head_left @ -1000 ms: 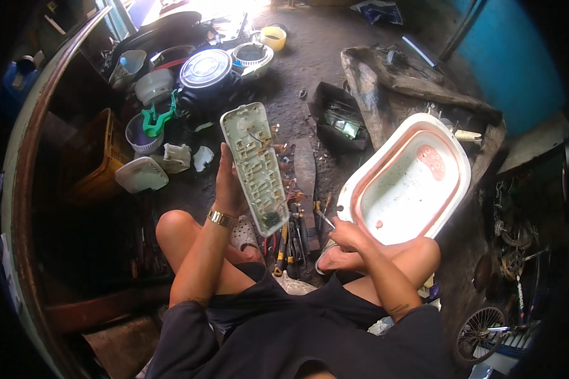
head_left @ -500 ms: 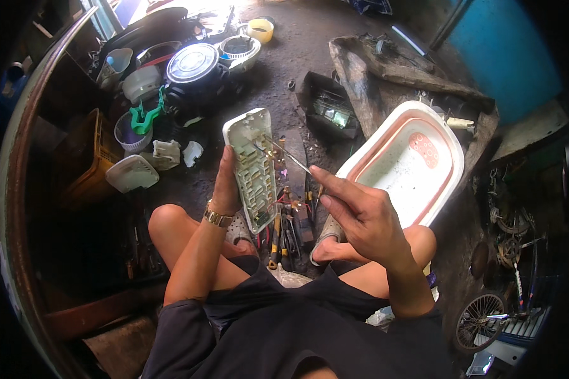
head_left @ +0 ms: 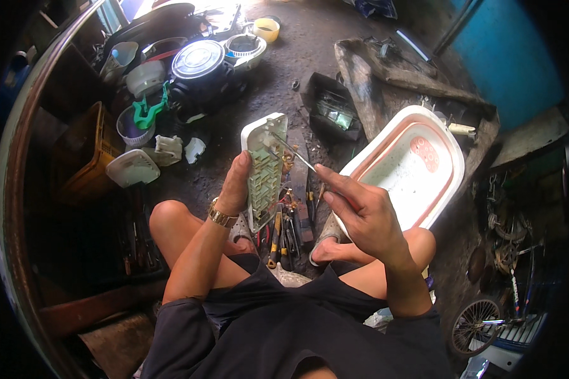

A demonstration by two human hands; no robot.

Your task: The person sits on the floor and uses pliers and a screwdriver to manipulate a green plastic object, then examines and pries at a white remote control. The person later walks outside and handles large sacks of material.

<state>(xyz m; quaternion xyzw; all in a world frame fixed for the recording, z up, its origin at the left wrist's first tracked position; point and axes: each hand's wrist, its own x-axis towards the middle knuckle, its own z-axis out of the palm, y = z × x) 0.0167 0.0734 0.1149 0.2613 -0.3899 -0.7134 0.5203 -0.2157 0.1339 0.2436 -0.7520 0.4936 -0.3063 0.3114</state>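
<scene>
My left hand (head_left: 235,182) grips a long white plastic casing (head_left: 265,170) by its left edge, holding it tilted above my feet. Rows of small ribs and compartments line the casing's inner side. In my closed right hand (head_left: 368,211) is a screwdriver with a thin metal shaft (head_left: 300,158); its handle is mostly hidden by my fingers. The shaft's tip reaches the upper part of the casing's inside, and I cannot tell whether it touches. Under the casing, on the ground between my feet, lie several hand tools (head_left: 276,237), some with yellow and black handles.
To the right stands a white and pink tub (head_left: 452,180). Ahead is a black open box (head_left: 322,88) beside a worn wooden piece (head_left: 360,88). On the left are a lidded dark pot (head_left: 199,60), a green plastic piece (head_left: 148,114) and an orange crate (head_left: 98,148). A spoked wheel (head_left: 477,325) lies lower right.
The casing has shifted a little to the right and turned, showing more of its left side wall. The screwdriver still points at its upper part, and my right hand has barely moved.
</scene>
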